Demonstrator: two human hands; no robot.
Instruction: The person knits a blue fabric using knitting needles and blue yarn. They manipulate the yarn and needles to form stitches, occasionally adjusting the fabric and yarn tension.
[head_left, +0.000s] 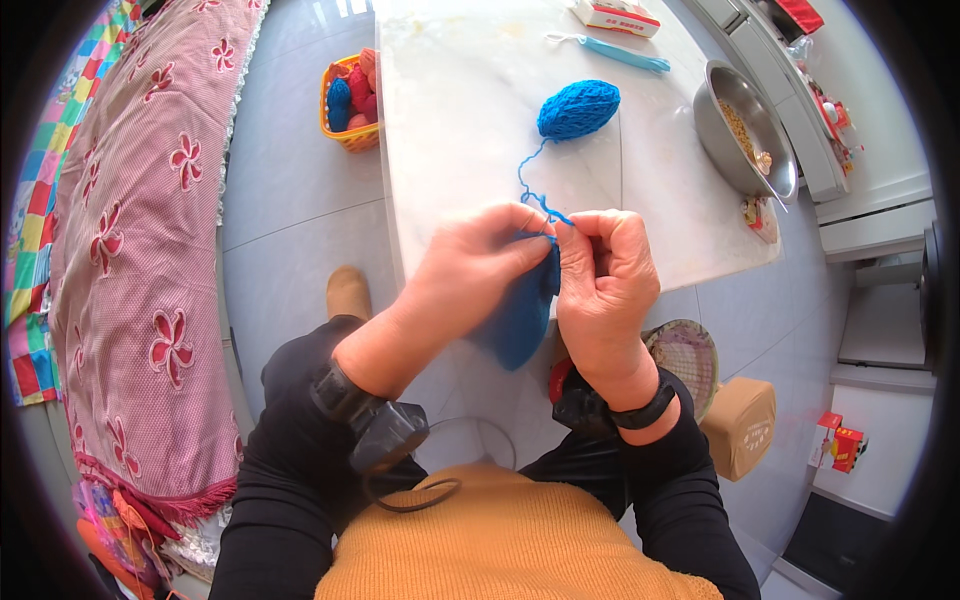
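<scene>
Between thumb and fingers, my left hand (487, 251) grips the top edge of a blue knitted or crocheted piece (517, 322), which hangs down blurred below it. A thin needle or hook seems to show at the left fingertips, too small to tell which. My right hand (607, 274) pinches blue yarn (556, 216) right beside the left fingertips. From there the strand runs loosely up to a blue yarn ball (579, 109) lying on the white marble-patterned table (457, 135). The fingers hide part of the piece's upper edge.
An orange basket (352, 139) of yarn balls stands left of the table. On the table are a steel bowl (720, 165) with grain-like contents, a folded blue face mask (626, 54) and a small box (619, 16). A pink-covered sofa (150, 247) runs along the left. A brown stool (739, 427) stands at right.
</scene>
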